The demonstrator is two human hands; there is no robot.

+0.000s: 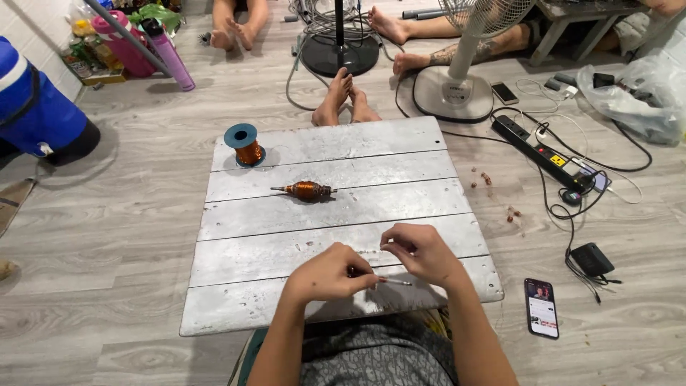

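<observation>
My left hand (pixel 330 273) is curled around a thin grey rod (pixel 395 281) whose tip pokes out to the right, low over the near edge of a small white plank table (pixel 286 250). My right hand (pixel 421 251) hovers just beside it, thumb and fingers pinched together; whether a fine wire runs between them is too small to tell. Farther back on the table lies a spindle wound with copper wire (pixel 307 191). A blue spool of copper wire (pixel 246 145) stands upright at the far left corner.
Other people's bare feet (pixel 346 100) rest on the floor beyond the table. A standing fan base (pixel 452 91), a black power strip with cables (pixel 541 151), a phone (pixel 541 308) and a black adapter (pixel 592 259) lie at right. A blue container (pixel 39 107) stands left.
</observation>
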